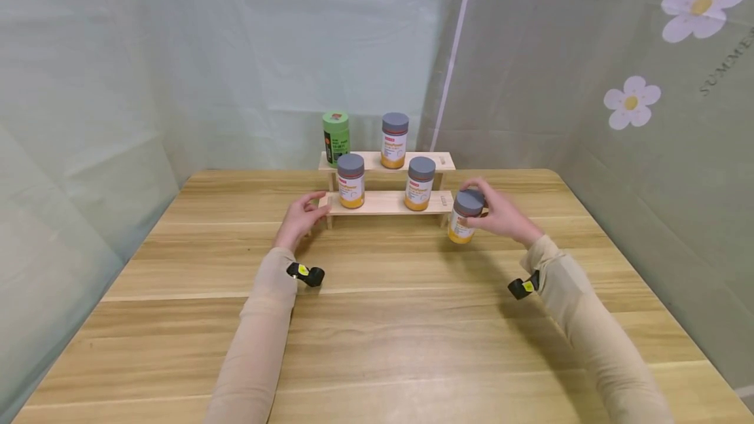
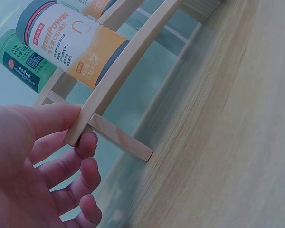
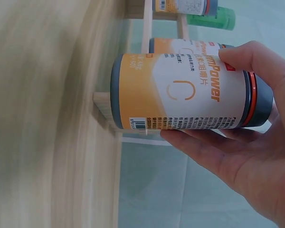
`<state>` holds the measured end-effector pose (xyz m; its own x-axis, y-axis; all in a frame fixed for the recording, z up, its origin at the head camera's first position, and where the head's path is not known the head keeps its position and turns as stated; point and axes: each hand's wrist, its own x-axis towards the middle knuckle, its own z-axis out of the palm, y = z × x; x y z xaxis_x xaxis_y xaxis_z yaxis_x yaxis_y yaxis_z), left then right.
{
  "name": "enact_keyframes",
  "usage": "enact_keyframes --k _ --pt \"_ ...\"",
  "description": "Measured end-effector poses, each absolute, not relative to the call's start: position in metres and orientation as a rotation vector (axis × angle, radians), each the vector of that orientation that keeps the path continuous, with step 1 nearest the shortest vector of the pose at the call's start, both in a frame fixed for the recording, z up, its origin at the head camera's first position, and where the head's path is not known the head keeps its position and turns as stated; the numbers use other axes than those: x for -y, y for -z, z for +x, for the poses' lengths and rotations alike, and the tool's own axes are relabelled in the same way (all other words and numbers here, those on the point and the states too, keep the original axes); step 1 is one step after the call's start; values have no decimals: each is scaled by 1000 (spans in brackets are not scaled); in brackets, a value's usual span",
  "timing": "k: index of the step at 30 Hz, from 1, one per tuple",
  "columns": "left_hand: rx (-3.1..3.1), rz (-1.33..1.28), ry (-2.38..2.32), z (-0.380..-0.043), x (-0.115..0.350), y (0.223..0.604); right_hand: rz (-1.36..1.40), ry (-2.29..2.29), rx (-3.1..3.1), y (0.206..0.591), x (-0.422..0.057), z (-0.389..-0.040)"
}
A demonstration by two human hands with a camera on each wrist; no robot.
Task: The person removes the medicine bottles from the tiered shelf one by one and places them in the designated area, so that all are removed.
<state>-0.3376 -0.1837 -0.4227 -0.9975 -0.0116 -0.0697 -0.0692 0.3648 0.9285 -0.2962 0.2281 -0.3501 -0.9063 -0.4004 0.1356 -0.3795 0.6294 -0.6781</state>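
My right hand (image 1: 503, 214) grips a white-and-orange supplement bottle (image 3: 180, 92) with a grey lid, thumb on one side and fingers on the other. This bottle stands upright beside the right end of a two-tier wooden rack (image 1: 384, 203), close over the table. At the rack's other end, my left hand (image 1: 299, 220) pinches the lower board's left end (image 2: 78, 128) between thumb and index finger, its other fingers curled below. Two matching bottles, one on the left (image 1: 351, 190) and one on the right (image 1: 419, 192), stand on the lower tier.
On the upper tier stand a green bottle (image 1: 336, 139) at the left and another grey-lidded bottle (image 1: 394, 149) near the middle. The rack is near the back edge of the wooden table (image 1: 389, 345). Behind it hangs a pale curtain (image 1: 330, 38) with printed flowers at the right.
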Motion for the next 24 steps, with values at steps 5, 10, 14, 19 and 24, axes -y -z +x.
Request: enact_keyframes --k 5,10,14,19,24 --pt "-2558 -74 -1745 -337 183 421 -710 1142 -2789 355 -227 -294" --pt "-2559 -84 -1743 -336 182 423 -768 1096 -2781 359 -226 -292" --pt "-2552 -84 -1750 -337 183 425 -777 1050 -2766 362 -226 -291" --pt "-2551 -86 -1744 -337 184 426 -788 984 -2759 365 -228 -290" --pt "-2553 -94 -1742 -339 184 426 -804 974 -2741 365 -228 -291"
